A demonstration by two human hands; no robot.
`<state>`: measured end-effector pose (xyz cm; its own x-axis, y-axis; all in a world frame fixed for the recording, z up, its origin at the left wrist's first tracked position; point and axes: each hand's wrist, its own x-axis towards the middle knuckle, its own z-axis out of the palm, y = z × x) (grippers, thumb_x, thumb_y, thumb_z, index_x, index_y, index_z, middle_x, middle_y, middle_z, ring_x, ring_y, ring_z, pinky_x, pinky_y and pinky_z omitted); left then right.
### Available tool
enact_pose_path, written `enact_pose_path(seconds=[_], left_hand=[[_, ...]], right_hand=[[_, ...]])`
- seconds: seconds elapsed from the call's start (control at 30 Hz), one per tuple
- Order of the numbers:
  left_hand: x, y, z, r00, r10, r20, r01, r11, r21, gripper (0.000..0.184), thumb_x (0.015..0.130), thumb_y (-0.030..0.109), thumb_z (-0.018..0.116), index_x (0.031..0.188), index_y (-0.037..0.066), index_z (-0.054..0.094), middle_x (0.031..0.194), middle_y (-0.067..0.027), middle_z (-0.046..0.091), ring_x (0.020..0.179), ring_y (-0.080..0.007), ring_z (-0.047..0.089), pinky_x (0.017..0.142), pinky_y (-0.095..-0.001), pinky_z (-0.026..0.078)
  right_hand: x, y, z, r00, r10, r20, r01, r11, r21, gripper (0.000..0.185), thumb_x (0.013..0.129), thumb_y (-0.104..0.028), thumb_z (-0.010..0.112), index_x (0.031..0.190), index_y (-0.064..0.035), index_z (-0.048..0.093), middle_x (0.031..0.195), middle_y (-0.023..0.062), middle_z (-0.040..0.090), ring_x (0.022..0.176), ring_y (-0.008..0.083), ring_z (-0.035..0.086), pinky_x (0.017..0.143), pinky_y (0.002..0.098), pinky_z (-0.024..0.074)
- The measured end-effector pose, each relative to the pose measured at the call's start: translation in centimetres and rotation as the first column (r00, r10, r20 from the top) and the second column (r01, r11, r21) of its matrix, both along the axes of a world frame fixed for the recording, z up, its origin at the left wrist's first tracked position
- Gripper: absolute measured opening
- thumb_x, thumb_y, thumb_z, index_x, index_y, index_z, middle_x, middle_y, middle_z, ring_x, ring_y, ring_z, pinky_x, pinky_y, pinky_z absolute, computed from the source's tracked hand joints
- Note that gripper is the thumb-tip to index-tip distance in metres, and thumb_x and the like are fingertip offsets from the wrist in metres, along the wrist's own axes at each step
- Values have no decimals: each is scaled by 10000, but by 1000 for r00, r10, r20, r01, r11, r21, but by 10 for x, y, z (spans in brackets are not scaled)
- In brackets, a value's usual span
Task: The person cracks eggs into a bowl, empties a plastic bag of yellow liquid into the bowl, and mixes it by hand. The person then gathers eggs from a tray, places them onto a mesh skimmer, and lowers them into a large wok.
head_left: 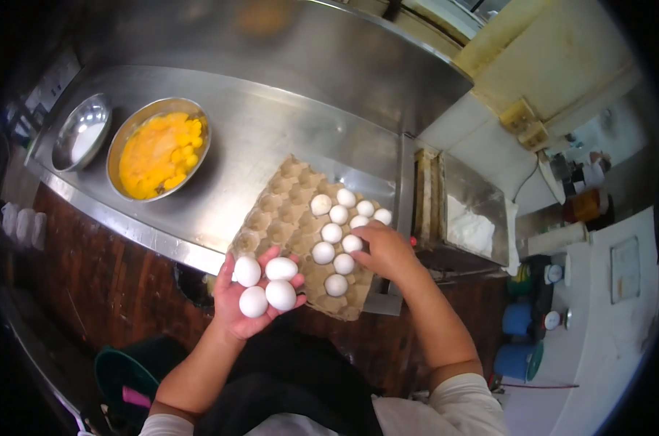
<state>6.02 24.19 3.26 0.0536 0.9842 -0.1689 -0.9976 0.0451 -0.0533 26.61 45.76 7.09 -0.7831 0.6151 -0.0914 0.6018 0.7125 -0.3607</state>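
Done: yolks (155, 156) pooled in steel bowl (173, 107) | In hand: left hand (233, 311), fingers spread, cradles four eggs (281, 294); right hand (381, 251) curls fingers at another egg (351, 243), pinch unclear | Remaining: whole eggs (331, 232) across right part of cardboard tray (275, 211)

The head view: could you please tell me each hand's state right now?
Left hand: open, palm up, holding four white eggs.
Right hand: at another egg in the cardboard tray; grip cannot be told.
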Motion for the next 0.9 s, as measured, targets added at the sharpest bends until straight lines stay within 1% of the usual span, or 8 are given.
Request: enact_pose_path(seconds=[0.13, 0.27, 0.37, 0.47, 0.6, 0.7, 0.8, 0.9], left_hand=[[0, -2, -1, 1000, 4, -1, -4, 1000, 5, 781, 896, 677, 450, 1426, 104, 449, 1495, -225, 352, 1271, -447, 475, 1082, -655, 293], [0, -2, -3, 1000, 15, -12, -15, 1000, 13, 784, 897, 673, 454, 1436, 103, 434, 1499, -227, 346, 1275, -445, 471, 1086, -650, 292], [-1, -3, -6, 1000, 22, -11, -22, 999, 25, 787, 898, 671, 455, 1443, 104, 423, 1503, -226, 338, 1283, -443, 464, 1091, -644, 290], [-1, -3, -8, 1000, 20, -1, -20, 999, 37, 789, 899, 668, 456, 1448, 104, 416, 1508, -225, 328, 1291, -444, 456, 1095, -641, 287], [0, -2, -7, 1000, 23, 2, -23, 998, 63, 785, 903, 662, 455, 1453, 104, 407, 1512, -224, 320, 1302, -445, 445, 1099, -641, 280], [1, -1, -7, 1000, 27, 4, -27, 996, 85, 784, 904, 662, 452, 1455, 107, 405, 1516, -223, 315, 1310, -448, 435, 1105, -640, 269], [0, -1, -7, 1000, 28, 5, -28, 996, 90, 786, 901, 667, 450, 1456, 112, 405, 1517, -222, 316, 1315, -446, 429, 1111, -636, 262], [2, -1, -5, 1000, 22, 14, -23, 997, 74, 786, 898, 672, 447, 1454, 118, 410, 1510, -220, 331, 1305, -442, 441, 1106, -632, 275]], right_hand=[[-5, 2, 5, 995, -1, 96, 7, 998, -59, 318, 778, -220, 712, 1062, -93, 648, 1025, 131, 621, 973, 328, 619, 840, 426, 512], [4, 5, -4, 963, -201, -182, 120, 917, -381, 309, 814, -192, 699, 1078, -60, 607, 1027, 112, 633, 933, 280, 642, 796, 392, 534], [19, 13, -17, 697, -639, -326, -24, 434, -901, 367, 880, -202, 651, 1184, -22, 552, 1100, 128, 635, 928, 267, 661, 780, 396, 560], [23, 11, -17, 578, -775, -256, -539, -127, -833, 409, 913, -228, 591, 1263, -25, 531, 1133, 156, 628, 943, 297, 667, 799, 425, 563], [-5, 3, 15, 587, -800, -123, -563, -294, -772, 426, 898, -265, 597, 1244, -21, 549, 1095, 144, 646, 923, 300, 671, 768, 429, 563], [-17, 14, 10, 734, -667, -125, -47, 134, -990, 379, 861, -293, 647, 1146, -49, 595, 987, 128, 667, 884, 271, 668, 728, 403, 549], [-40, 0, 32, 997, 45, 63, -14, 906, -424, 262, 851, -286, 672, 1011, -82, 632, 925, 119, 647, 893, 243, 635, 717, 379, 517], [-52, -20, 31, 967, 154, 202, -138, 986, -92, 295, 770, -336, 713, 959, -116, 658, 923, 133, 634, 866, 314, 632, 735, 436, 507]])
